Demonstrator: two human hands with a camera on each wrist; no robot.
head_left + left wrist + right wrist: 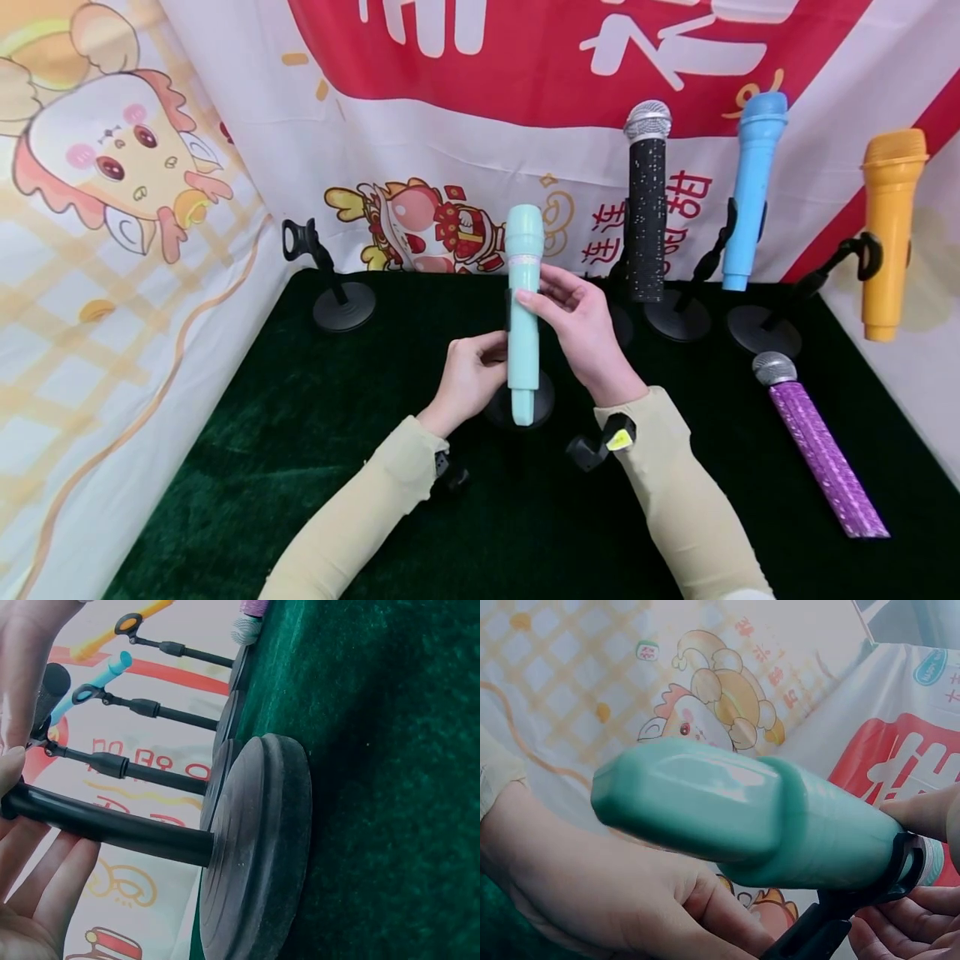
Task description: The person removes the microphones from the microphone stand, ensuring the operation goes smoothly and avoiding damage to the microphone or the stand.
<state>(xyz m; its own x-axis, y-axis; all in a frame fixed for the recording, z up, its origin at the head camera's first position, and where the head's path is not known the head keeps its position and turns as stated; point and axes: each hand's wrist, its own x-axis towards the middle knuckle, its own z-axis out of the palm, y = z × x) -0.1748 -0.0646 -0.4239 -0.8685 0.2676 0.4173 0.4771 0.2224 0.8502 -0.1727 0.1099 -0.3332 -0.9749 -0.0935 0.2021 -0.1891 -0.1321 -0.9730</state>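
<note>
A mint-green microphone [524, 317] stands nearly upright in the black clip [907, 866] of a small desk stand. My right hand [588, 333] holds the microphone around its middle, thumb on the front and fingers behind. Lower down, my left hand [468, 379] grips the stand's black pole [112, 821] just under the clip. In the left wrist view, its fingers [64, 889] lie beneath the pole. The stand's round base [255, 847] rests on the green cloth, partly hidden behind the microphone in the head view.
An unoccupied stand [343, 306] is at the back left. To the right, black [647, 217], blue [752, 183] and orange [891, 242] microphones sit in stands. A purple microphone [825, 454] lies on the green cloth [300, 467]. Printed fabric [450, 150] hangs behind.
</note>
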